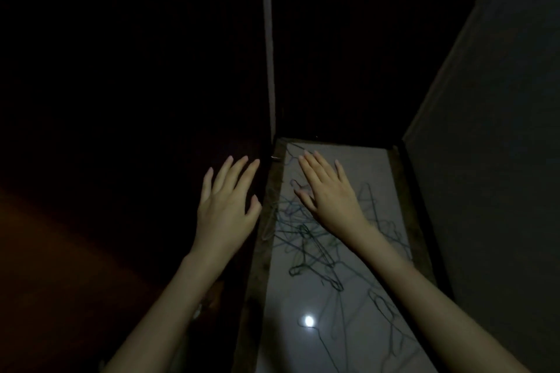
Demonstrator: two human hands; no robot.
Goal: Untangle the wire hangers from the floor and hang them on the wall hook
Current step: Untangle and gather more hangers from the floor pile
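Looking down from the head camera, the heap of wire hangers (315, 239) lies knotted on the pale glossy floor (342, 330), in a narrow strip between a dark wall on one side and a grey panel (500, 160) on the other. Both arms reach forward over it. The left hand (225, 206) is held beside the heap, over the dark area past the brown border (266, 221) of the floor, fingers straight and spread, holding nothing. The right hand (328, 194) hovers directly above the far end of the heap, fingers straight and close together, also holding nothing; whether it touches the wires cannot be told. Judging from the knot, the main risk is lifting one hanger and dragging the whole cluster up, since hooks and shoulders cross each other many times. Light is poor, with only a bright reflected spot (309, 321) on the floor nearer than the heap, so a thin wire could be misread or snag a finger. No wall hook can be made out in the dark. No container is visible.
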